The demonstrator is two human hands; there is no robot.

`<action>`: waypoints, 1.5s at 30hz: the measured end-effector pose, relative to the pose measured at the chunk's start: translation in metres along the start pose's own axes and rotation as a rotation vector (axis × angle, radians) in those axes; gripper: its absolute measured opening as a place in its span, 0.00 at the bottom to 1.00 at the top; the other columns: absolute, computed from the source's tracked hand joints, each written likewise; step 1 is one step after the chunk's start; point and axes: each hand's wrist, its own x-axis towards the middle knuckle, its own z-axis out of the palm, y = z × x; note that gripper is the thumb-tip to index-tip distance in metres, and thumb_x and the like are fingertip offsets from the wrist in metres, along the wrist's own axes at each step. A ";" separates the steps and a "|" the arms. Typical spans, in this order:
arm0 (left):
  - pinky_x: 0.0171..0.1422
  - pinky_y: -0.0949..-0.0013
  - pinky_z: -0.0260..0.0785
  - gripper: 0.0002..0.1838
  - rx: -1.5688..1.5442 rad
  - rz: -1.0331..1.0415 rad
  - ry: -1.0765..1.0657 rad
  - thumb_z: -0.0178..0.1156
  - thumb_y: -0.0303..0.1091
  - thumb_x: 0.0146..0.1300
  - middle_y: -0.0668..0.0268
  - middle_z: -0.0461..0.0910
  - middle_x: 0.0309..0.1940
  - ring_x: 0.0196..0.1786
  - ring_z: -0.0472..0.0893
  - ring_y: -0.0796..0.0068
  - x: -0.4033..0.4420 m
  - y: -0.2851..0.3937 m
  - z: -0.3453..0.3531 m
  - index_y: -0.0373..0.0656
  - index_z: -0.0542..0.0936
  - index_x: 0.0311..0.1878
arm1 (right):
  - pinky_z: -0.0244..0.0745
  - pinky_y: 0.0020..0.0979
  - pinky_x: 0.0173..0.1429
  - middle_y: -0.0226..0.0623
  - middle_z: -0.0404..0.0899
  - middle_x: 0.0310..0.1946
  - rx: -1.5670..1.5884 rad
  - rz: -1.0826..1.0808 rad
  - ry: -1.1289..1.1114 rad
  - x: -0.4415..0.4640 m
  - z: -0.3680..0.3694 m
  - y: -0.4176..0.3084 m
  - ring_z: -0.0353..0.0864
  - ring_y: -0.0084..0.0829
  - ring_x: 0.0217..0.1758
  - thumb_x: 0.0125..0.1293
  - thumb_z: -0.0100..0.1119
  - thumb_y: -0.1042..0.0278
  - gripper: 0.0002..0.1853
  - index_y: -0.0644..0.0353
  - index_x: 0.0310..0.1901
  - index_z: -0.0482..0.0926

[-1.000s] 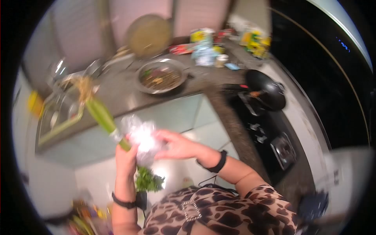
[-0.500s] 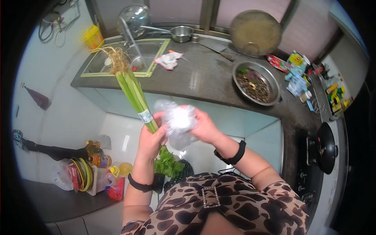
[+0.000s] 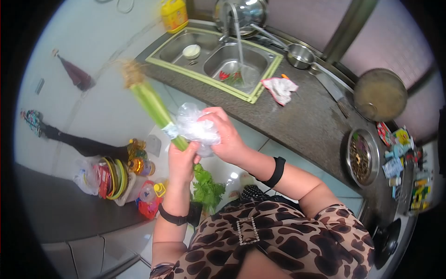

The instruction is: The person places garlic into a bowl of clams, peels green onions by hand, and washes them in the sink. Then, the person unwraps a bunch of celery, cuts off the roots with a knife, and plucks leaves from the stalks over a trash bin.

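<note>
My left hand [image 3: 182, 160] is wrapped round a bunch of celery [image 3: 153, 106], its roots tilted up to the upper left and its leaves hanging below my wrist. A small printed label is stuck round the stalks. Just right of the stalks, my right hand [image 3: 224, 132] grips a crumpled clear plastic bag [image 3: 195, 123]. The bag lies close against the celery and my left fingers; whether anything is inside it I cannot tell.
Water runs from the tap into a double sink [image 3: 232, 63] holding red and green vegetables and a white bowl [image 3: 191, 51]. Along the counter [image 3: 297, 125] are a cloth [image 3: 280, 89], a cleaver [image 3: 332, 88], a saucepan [image 3: 300, 56] and a steel basin [image 3: 363, 158]. Bottles [image 3: 141, 166] stand lower left.
My view has turned toward the left, so the sink and counter have shifted right in the picture. Both hands still hold the celery and the bag, which is more bunched in my right hand.
</note>
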 end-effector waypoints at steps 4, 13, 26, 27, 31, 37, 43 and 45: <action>0.19 0.82 0.58 0.15 0.028 0.068 0.273 0.57 0.26 0.58 0.69 0.76 0.33 0.24 0.72 0.85 0.029 0.020 -0.037 0.42 0.71 0.49 | 0.63 0.35 0.63 0.48 0.55 0.61 0.122 -0.004 -0.354 0.040 0.024 0.018 0.63 0.45 0.63 0.51 0.62 0.73 0.30 0.58 0.57 0.64; 0.18 0.81 0.56 0.12 0.130 0.058 0.646 0.62 0.29 0.58 0.72 0.73 0.26 0.19 0.66 0.86 0.074 0.044 -0.086 0.39 0.72 0.43 | 0.71 0.28 0.55 0.38 0.72 0.50 0.653 0.427 -0.661 0.144 0.093 0.090 0.73 0.25 0.52 0.58 0.61 0.74 0.28 0.61 0.60 0.62; 0.24 0.84 0.58 0.11 0.265 0.180 1.061 0.58 0.29 0.62 0.75 0.70 0.22 0.23 0.69 0.89 -0.006 0.087 -0.248 0.41 0.76 0.48 | 0.69 0.27 0.55 0.36 0.68 0.51 0.629 0.380 -0.661 0.214 0.286 0.093 0.72 0.26 0.52 0.57 0.62 0.72 0.24 0.65 0.55 0.67; 0.25 0.83 0.59 0.11 0.244 0.179 1.081 0.58 0.29 0.63 0.75 0.70 0.22 0.24 0.68 0.89 -0.019 0.089 -0.260 0.41 0.76 0.49 | 0.69 0.27 0.55 0.36 0.68 0.51 0.625 0.370 -0.682 0.218 0.307 0.089 0.72 0.26 0.52 0.57 0.62 0.72 0.24 0.65 0.55 0.67; 0.28 0.81 0.53 0.21 0.308 0.363 1.097 0.40 0.46 0.72 0.73 0.64 0.20 0.23 0.61 0.85 -0.056 0.098 -0.295 0.37 0.70 0.54 | 0.69 0.28 0.54 0.36 0.69 0.50 0.502 0.168 -0.771 0.230 0.393 0.065 0.73 0.27 0.51 0.57 0.63 0.70 0.24 0.65 0.54 0.69; 0.28 0.80 0.54 0.22 0.390 0.250 1.411 0.38 0.48 0.72 0.72 0.64 0.20 0.23 0.61 0.84 -0.110 0.099 -0.307 0.38 0.71 0.48 | 0.71 0.29 0.51 0.39 0.77 0.45 0.709 0.330 -0.877 0.246 0.520 0.035 0.76 0.28 0.48 0.57 0.63 0.69 0.24 0.65 0.54 0.68; 0.27 0.80 0.54 0.20 0.355 0.108 1.644 0.40 0.47 0.72 0.72 0.65 0.19 0.22 0.63 0.84 -0.134 0.090 -0.310 0.39 0.72 0.46 | 0.70 0.28 0.52 0.39 0.75 0.47 0.639 0.037 -0.760 0.259 0.683 0.027 0.75 0.29 0.48 0.58 0.62 0.69 0.25 0.65 0.55 0.66; 0.27 0.80 0.54 0.21 0.317 0.148 1.700 0.40 0.47 0.72 0.72 0.65 0.19 0.21 0.63 0.84 -0.134 0.088 -0.318 0.38 0.72 0.46 | 0.68 0.31 0.55 0.41 0.73 0.48 0.590 -0.015 -0.762 0.262 0.732 0.019 0.73 0.32 0.51 0.57 0.63 0.68 0.25 0.65 0.55 0.67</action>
